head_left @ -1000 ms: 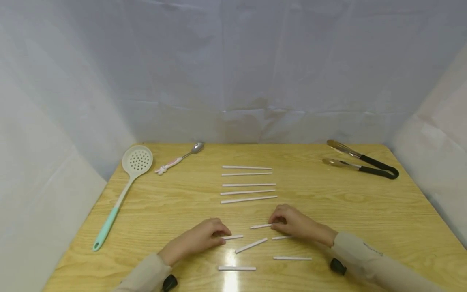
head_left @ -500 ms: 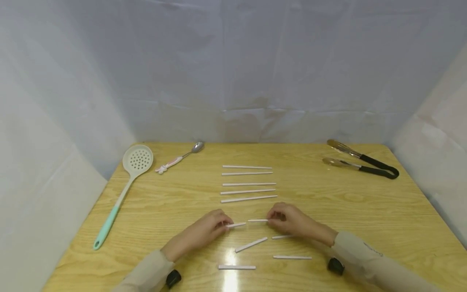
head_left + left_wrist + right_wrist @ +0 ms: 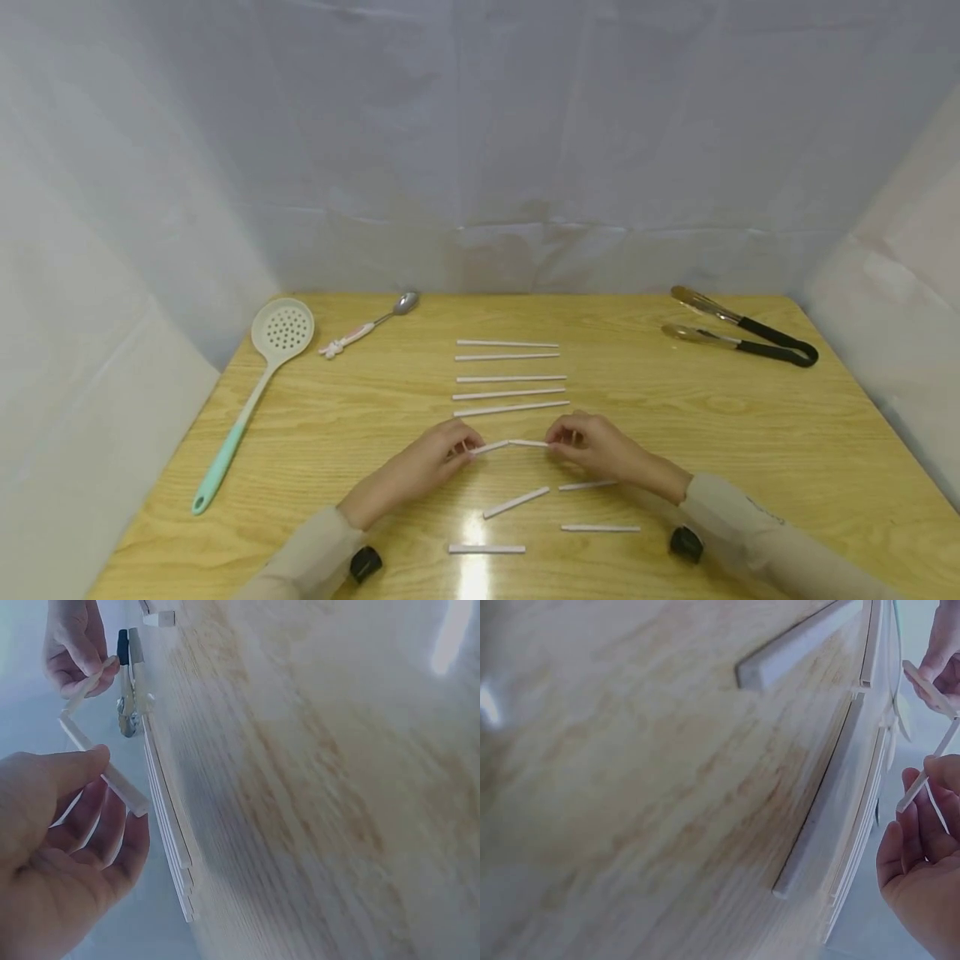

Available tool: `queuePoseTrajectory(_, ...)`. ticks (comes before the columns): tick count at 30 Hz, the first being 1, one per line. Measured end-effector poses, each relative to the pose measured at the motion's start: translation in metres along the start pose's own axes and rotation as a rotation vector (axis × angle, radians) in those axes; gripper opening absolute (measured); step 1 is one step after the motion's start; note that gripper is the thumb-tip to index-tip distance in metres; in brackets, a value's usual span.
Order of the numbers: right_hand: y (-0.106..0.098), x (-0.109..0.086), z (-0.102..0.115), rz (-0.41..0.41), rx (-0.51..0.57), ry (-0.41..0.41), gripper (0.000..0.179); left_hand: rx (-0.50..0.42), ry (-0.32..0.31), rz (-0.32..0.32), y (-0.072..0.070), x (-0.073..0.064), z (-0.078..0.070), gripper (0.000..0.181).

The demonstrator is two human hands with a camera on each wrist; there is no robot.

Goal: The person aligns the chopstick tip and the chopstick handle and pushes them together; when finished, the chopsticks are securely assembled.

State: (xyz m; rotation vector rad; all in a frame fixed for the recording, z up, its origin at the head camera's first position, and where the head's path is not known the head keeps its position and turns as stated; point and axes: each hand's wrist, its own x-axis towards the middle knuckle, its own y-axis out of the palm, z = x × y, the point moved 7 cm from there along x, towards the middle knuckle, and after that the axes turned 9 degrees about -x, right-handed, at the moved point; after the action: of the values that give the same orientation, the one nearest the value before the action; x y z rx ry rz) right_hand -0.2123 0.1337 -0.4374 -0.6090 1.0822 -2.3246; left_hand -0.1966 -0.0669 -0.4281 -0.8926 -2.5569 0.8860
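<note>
My left hand (image 3: 418, 467) pinches a short white chopstick piece (image 3: 492, 447) between thumb and fingers above the table. Opposite it, my right hand (image 3: 600, 447) pinches a thinner white chopstick piece (image 3: 529, 443). The inner ends of both pieces meet at a slight angle between the hands; whether they are joined I cannot tell. In the left wrist view, the left hand's chopstick piece (image 3: 120, 784) lies across the curled fingers under the thumb. Closer to the front lie several loose chopstick pieces, among them a slanted one (image 3: 516, 502) and a level one (image 3: 487, 549).
Several long white chopsticks (image 3: 512, 379) lie in a row beyond the hands. A slotted skimmer (image 3: 283, 329) with a mint handle lies left, near a spoon (image 3: 405, 303) with a pink handle. Black-handled tongs (image 3: 776, 343) lie at the back right. White sheeting (image 3: 480, 150) surrounds the table.
My left hand has lifted its chopstick piece and moved it away from me and to the right. The right hand's piece has risen slightly; the gap between both pieces has closed.
</note>
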Motion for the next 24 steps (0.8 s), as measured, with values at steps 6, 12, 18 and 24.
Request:
queuePoseTrajectory(6,-0.001,0.0,0.001,0.005,0.007,-0.015,0.004,0.012,-0.008,-0.002,-0.001,-0.001,0.0,0.015)
queuePoseTrajectory(12,-0.005,0.001,0.002,0.022,-0.011,-0.037,0.006,0.058,-0.011,-0.006,-0.003,-0.001,-0.001,0.016)
queuePoseTrajectory(18,-0.011,0.003,0.006,0.004,-0.048,-0.044,0.007,0.086,-0.009,0.0,-0.004,0.0,-0.002,0.018)
queuePoseTrajectory(24,-0.014,0.005,0.013,-0.057,-0.021,-0.079,0.008,0.045,0.016,-0.02,-0.004,0.002,-0.007,0.02)
